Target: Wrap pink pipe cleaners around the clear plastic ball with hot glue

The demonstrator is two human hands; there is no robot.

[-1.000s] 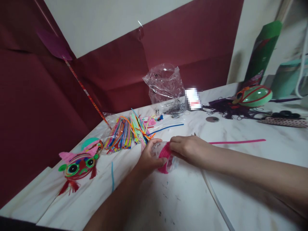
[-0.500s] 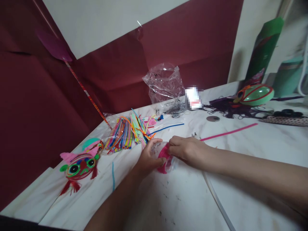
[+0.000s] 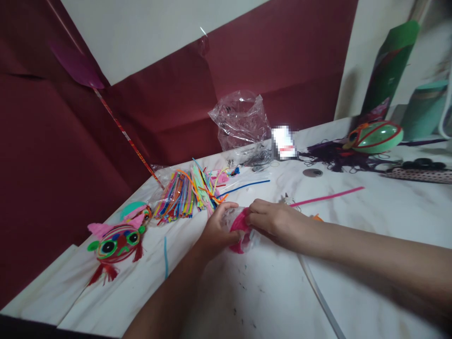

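My left hand (image 3: 218, 231) is wrapped around a clear, rounded plastic piece (image 3: 230, 217), with the thumb pressed on its near side. Bands of pink pipe cleaner (image 3: 238, 238) circle this piece. At its right side, the closed fingers of my right hand (image 3: 270, 217) pinch the pink pipe cleaner against the plastic; the fingertips are partly hidden. A loose pink end (image 3: 328, 196) sticks out to the right behind my right hand. Just behind that wrist, a small pointed tool (image 3: 287, 198) is mostly covered.
A bundle of coloured pipe cleaners (image 3: 176, 197) lies beyond my left hand. To the left rests a decorated lantern-like face (image 3: 120, 244). Farther back are a clear plastic bag (image 3: 242, 120), a round disc (image 3: 312, 173) and a green striped ornament (image 3: 379, 137). A pale strip (image 3: 319, 294) runs toward the front.
The free pink end has drawn left, and less of it shows beyond my right hand. An orange bit shows more above my right forearm. Both hands keep nearly the same place.
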